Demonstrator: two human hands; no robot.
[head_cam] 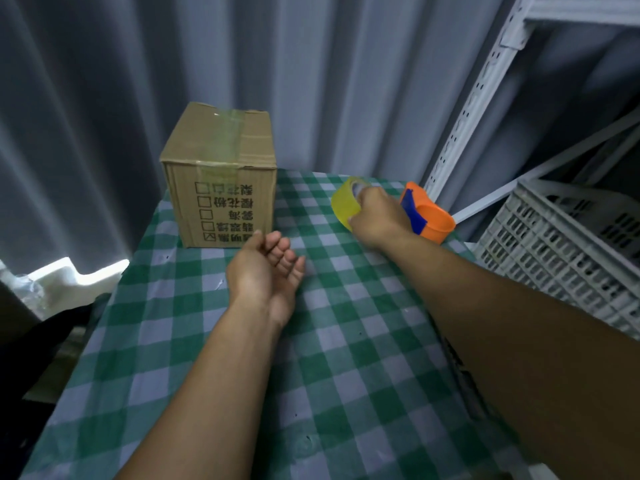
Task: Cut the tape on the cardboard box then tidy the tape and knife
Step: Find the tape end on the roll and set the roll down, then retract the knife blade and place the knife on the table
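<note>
A brown cardboard box (221,174) with clear tape across its top stands at the far left of the checked table (311,358). My right hand (379,216) grips a yellowish roll of tape (344,204) at the far right of the table. Just behind that hand sits an orange cup (438,223) with a blue-handled knife (414,211) in it. My left hand (268,271) hovers palm-up in front of the box, fingers loosely curled, holding nothing.
A white plastic crate (568,251) and a white metal shelf frame (485,98) stand to the right of the table. Grey curtains hang behind. White foam pieces (72,278) lie off the left edge.
</note>
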